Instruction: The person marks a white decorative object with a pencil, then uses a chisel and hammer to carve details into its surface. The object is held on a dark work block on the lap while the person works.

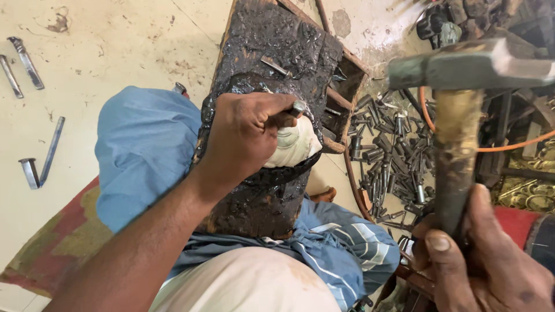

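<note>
At centre frame the left hand (245,136) clamps a punch (295,108) upright on a pale workpiece (295,144) set in the black pitch block (272,52). The right hand (485,260) grips a raised hammer (462,115) at right. Striking step; the blow must land squarely on the punch.

The floor (133,40) is pale and stained. A few long metal tools (26,62) lie on it at the left. A red mat (63,231) lies at the lower left. A big pile of small metal punches (387,156) lies at the right.
</note>
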